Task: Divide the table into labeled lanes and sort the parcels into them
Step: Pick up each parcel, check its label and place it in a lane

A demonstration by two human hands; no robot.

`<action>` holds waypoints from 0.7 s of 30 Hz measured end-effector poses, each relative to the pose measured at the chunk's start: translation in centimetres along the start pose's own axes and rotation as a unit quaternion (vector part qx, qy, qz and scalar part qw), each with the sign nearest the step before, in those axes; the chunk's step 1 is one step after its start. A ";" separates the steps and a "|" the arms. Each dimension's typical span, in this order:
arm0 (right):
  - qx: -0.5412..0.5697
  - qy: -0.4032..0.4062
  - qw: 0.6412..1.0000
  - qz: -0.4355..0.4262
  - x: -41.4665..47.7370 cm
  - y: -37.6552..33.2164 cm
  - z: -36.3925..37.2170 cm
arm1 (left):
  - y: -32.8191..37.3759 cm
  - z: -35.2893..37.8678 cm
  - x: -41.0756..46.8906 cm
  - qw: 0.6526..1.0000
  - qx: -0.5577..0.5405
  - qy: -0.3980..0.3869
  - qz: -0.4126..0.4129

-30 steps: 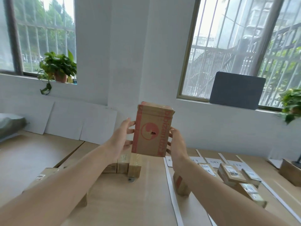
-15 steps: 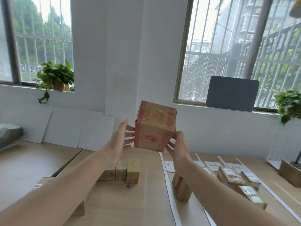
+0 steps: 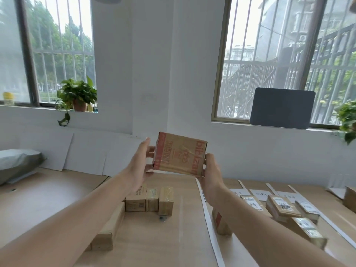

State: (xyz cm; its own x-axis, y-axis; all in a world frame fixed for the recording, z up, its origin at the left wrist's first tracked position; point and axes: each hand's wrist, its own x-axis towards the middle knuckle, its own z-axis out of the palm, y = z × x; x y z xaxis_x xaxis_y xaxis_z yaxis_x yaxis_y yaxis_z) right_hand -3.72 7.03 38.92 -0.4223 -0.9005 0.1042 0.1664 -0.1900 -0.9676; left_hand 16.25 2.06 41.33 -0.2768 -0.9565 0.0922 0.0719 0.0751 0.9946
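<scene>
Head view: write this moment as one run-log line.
left hand: holds parcel | right hand: holds parcel | parcel: above table | lanes: white strips laid

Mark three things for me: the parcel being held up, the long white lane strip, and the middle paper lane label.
held parcel (image 3: 180, 154), head view, on its printed front face.
white lane strip (image 3: 213, 241), head view, partway along its length.
middle lane label (image 3: 261, 195), head view, centre of the sheet.

Both arms are stretching forward and up, forearms angling in toward each other. Left hand (image 3: 140, 160) is holding the box (image 3: 179, 154) by its left edge (fingers (image 3: 146, 141) spread along it), right hand (image 3: 211, 170) is gripping the lower right corner.
</scene>
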 end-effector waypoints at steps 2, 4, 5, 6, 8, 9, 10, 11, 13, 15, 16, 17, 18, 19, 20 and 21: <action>0.001 -0.003 1.000 0.004 -0.5 0.1 0.4 | -0.1 -0.3 -0.5 1.000 0.010 0.003 0.001; 0.001 0.001 1.000 0.007 -0.9 0.2 0.7 | -0.3 -0.5 -0.9 1.000 0.009 0.000 0.001; -0.001 0.000 1.000 0.007 -1.0 0.2 0.9 | -0.4 -0.7 -1.0 1.000 0.009 0.002 -0.001; -0.006 -0.005 1.000 0.008 -1.2 0.2 1.0 | -0.5 -0.8 -1.1 1.000 0.011 0.005 -0.001; -0.004 -0.019 1.000 0.014 -1.5 0.0 1.3 | -0.7 -1.1 -1.1 1.000 0.020 0.009 0.000; 0.003 -0.022 1.000 0.011 -1.5 0.0 1.3 | -0.8 -1.2 -1.1 1.000 0.022 0.012 0.000; 0.010 -0.024 1.000 0.008 -1.5 0.1 1.4 | -0.8 -1.3 -1.1 1.000 0.021 0.016 0.001; 0.015 -0.028 0.999 0.007 -1.5 0.1 1.4 | -0.9 -1.4 -1.1 1.000 0.020 0.020 0.002; 0.018 -0.031 0.999 0.010 -1.5 0.3 1.3 | -1.1 -1.6 -1.1 1.000 0.017 0.025 0.001; 0.021 -0.034 0.999 0.010 -1.6 0.6 1.3 | -1.4 -1.8 -1.0 1.000 0.014 0.026 -0.005; 0.021 -0.034 0.999 0.013 -1.6 0.8 1.3 | -1.7 -1.8 -0.9 1.000 0.011 0.026 -0.007; 0.020 -0.035 0.999 0.014 -1.5 1.0 1.2 | -2.0 -1.9 -0.8 1.000 0.008 0.028 -0.011; 0.018 -0.034 0.999 0.014 -1.5 1.3 1.1 | -2.2 -1.9 -0.8 0.999 0.005 0.029 -0.014; 0.015 -0.032 0.999 0.014 -1.6 1.4 1.1 | -2.5 -1.9 -0.8 0.999 0.004 0.031 -0.017; 0.014 -0.029 0.999 0.014 -1.6 1.5 1.1 | -2.7 -1.9 -0.7 0.999 0.002 0.033 -0.017; 0.009 -0.029 0.999 0.014 -1.6 1.7 1.1 | -2.9 -1.8 -0.7 0.999 -0.002 0.032 -0.016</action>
State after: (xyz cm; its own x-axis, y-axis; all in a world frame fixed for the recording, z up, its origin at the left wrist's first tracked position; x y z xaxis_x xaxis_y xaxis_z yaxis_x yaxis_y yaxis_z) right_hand -1.75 7.71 37.38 -0.3646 -0.9268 0.0906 0.1945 -0.1710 -0.9659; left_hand 17.93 1.99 38.27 -0.2165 -0.9747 0.0560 0.0671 0.0424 0.9968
